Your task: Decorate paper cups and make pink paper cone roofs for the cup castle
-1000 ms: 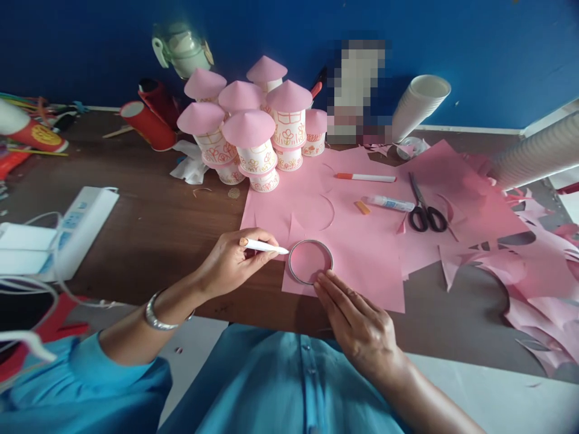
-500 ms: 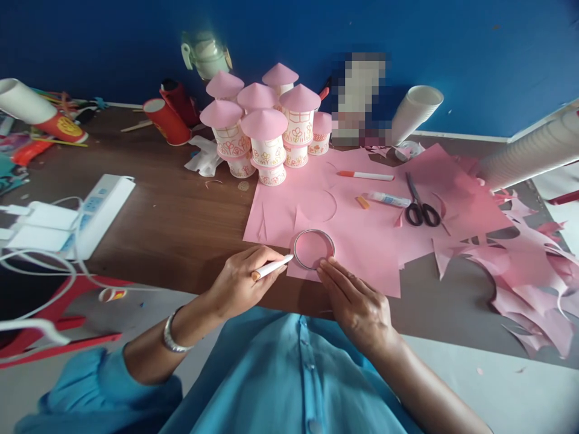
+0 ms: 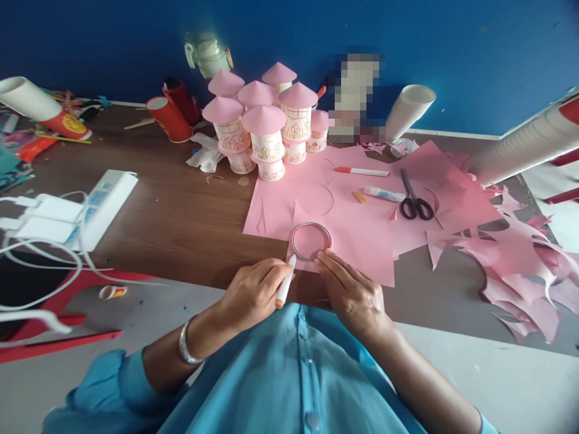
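My left hand (image 3: 257, 292) is closed around a white marker (image 3: 286, 284) with an orange end. The marker's tip points up, beside the lower left of a thin silver bangle (image 3: 294, 244). This bangle lies flat on a pink paper sheet (image 3: 362, 253) near the table's front edge. My right hand (image 3: 355, 295) has its fingers stretched out together, their tips resting on the bangle's lower right rim. A faint curved line or cut shows on the paper behind the bangle.
Pink-roofed paper-cup towers (image 3: 265, 141) stand at the back. Scissors (image 3: 414, 196), a glue stick (image 3: 383, 193) and an orange-white marker (image 3: 362, 172) lie on the paper. Paper scraps (image 3: 520, 265) spread right; a power strip (image 3: 102, 211) with cables sits left. White cup stacks (image 3: 409, 111) lean behind.
My left hand has shifted right and turned, so the marker now stands steeper, its tip under the bangle's left side. My right hand stays at the bangle. The view has shifted slightly.
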Tool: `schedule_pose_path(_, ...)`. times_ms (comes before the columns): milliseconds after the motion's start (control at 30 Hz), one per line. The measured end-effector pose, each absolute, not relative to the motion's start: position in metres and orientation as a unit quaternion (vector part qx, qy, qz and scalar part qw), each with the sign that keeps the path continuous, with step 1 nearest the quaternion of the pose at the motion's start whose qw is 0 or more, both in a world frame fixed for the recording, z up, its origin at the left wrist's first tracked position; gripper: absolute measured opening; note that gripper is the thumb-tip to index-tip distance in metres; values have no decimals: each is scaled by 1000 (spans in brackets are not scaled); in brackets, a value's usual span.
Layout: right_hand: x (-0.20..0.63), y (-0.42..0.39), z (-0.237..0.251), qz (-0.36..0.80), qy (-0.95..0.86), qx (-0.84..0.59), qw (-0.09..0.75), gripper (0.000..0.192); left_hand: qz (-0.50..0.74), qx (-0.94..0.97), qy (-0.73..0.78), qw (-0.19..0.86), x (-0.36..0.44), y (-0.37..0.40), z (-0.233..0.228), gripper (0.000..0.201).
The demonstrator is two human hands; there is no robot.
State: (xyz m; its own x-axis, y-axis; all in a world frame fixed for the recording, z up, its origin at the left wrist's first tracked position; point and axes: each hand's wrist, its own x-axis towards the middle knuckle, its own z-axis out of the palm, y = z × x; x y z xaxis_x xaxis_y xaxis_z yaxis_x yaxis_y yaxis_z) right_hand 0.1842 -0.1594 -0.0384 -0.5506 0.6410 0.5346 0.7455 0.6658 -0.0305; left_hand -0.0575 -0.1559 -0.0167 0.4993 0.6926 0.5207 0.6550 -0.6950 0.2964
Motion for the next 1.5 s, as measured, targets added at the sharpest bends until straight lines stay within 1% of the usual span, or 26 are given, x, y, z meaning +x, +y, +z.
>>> schedule_pose_path(67,184,-159,-38,-97,-876,-396,260,28,311,871,379,22,-54,-157,-15,27)
schedule_pose_path(267,185,-161,-42,-87,-877,-398,255,36,283,888,361,-37,-47,-165,-17,21)
schedule_pose_path(400,184,-162,-44,-90,-874,-400,259,37,277,890,360,-34,-44,-168,-20,23)
schedule_pose_path(567,184,-161,-42,-104,-873,-398,262,33,273,896,349,-24,-38,-168,-18,14)
schedule_pose_path(633,184,-160,-41,-107,-874,-394,262,31,276,899,339,-21,-37,-169,-17,14)
schedule_pose_path(767,183,-159,-41,-111,-874,-392,265,28,299,901,315,-13,-42,-172,-8,15)
schedule_pose_path(833,183,-158,-42,-113,-870,-395,273,27,328,887,326,-5,-50,-168,0,17)
schedule_pose_path(867,183,-158,-42,-114,-868,-397,277,27,343,877,335,6,-54,-164,4,18)
schedule_pose_path(933,182,-159,-41,-114,-866,-399,280,27,390,841,373,-25,-62,-150,11,21)
schedule_pose_path(967,182,-158,-41,-112,-865,-402,278,28,403,823,399,-22,-64,-141,14,21)
schedule_pose_path(1067,181,-157,-37,-101,-862,-417,271,26,417,809,413,-28,-64,-109,18,9)
schedule_pose_path(1133,180,-155,-34,-101,-858,-423,274,23,432,810,396,-27,-58,-88,16,5)
schedule_pose_path(1233,179,-151,-32,-110,-859,-421,269,22,465,821,332,-14,-45,-63,10,8)
schedule_pose_path(1367,180,-148,-30,-116,-862,-415,268,20,462,831,311,9,-29,-44,1,8)
schedule_pose_path(1433,182,-147,-25,-99,-861,-409,286,24,462,834,301,4,-25,-40,-2,7)
schedule_pose_path(1500,186,-145,-16,-81,-852,-414,311,32,451,840,302,-10,-25,-37,-2,8)
